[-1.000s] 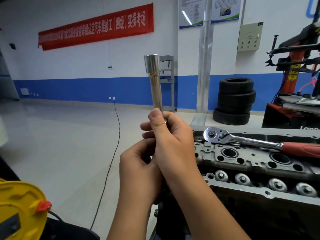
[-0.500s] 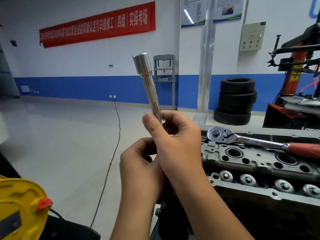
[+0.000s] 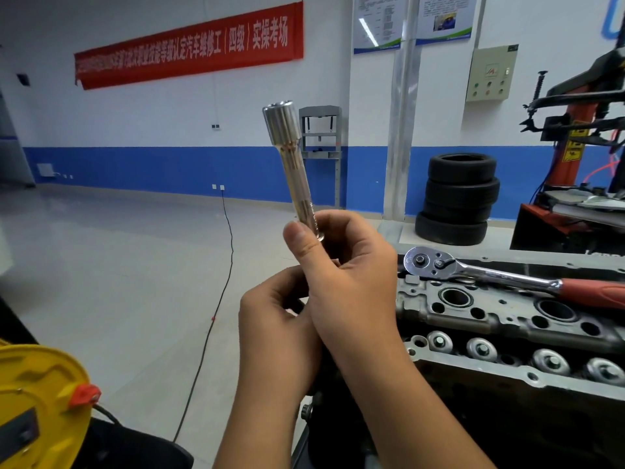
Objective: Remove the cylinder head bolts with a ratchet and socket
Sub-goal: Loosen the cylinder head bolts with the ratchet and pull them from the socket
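A long chrome socket (image 3: pixel 294 164) points up and leans slightly left in front of me. My right hand (image 3: pixel 351 275) grips its lower end, thumb along the shaft. Just beneath, my left hand (image 3: pixel 270 336) is curled around the tool's bottom, which is hidden by both hands. The ratchet (image 3: pixel 507 275), with a chrome head and red handle, lies untouched on top of the grey cylinder head (image 3: pixel 507 319) at the right. A row of round silver valve caps (image 3: pixel 480 348) runs along the head's near side.
A yellow cable reel (image 3: pixel 37 407) sits at the lower left, and a black cable (image 3: pixel 216 309) crosses the pale floor. Stacked tyres (image 3: pixel 460 198) stand by the blue-and-white wall. A red tyre machine (image 3: pixel 581 130) stands at the far right.
The socket has tipped from upright to leaning left while both hands stayed together on its lower end. The ratchet has not moved.
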The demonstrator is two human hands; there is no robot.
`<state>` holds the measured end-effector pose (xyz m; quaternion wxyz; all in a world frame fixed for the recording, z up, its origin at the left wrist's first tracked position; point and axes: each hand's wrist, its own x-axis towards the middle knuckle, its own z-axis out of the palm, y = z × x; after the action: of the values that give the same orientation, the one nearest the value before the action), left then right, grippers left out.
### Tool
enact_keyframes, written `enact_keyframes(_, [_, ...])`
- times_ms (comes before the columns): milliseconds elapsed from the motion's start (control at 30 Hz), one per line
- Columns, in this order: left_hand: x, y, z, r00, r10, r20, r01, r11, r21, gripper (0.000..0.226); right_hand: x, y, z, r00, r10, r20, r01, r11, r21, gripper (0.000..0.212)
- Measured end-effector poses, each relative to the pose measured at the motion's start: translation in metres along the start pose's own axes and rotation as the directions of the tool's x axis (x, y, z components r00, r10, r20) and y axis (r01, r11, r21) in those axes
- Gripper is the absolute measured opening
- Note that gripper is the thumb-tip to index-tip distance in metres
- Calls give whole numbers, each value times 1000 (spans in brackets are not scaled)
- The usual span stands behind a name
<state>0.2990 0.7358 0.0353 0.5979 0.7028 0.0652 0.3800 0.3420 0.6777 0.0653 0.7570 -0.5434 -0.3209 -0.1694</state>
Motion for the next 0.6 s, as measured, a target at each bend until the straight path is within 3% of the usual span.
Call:
enact_keyframes(100, [2,1,-2,998,-15,62,16,1000,-9,33,1,0,1,999,52,17,-52,998,22,9])
enact_keyframes(200, [1,1,0,1000,12,-25,-11,1000,20,31,1,-1,2,995,89,55,-90,996,28,12])
enact_keyframes(300, [0,-1,2,995,-6,-95,7,1000,6,20,1,-2,2,999,23,24,-23,1000,7,12])
enact_keyframes(400, [-1,0,-1,1000,-8,-17,8,1000,2,26,1,-1,0,1000,-23,17,23,1000,-10,10])
enact_keyframes(500, [-1,4,-2,997,-12,79,13,1000,-14,35,0,-2,1,1000,24,17,-24,999,21,8])
enact_keyframes(600, [0,1,-1,1000,9,-10,-8,1000,10,33,0,-3,2,994,102,50,-105,991,77,7])
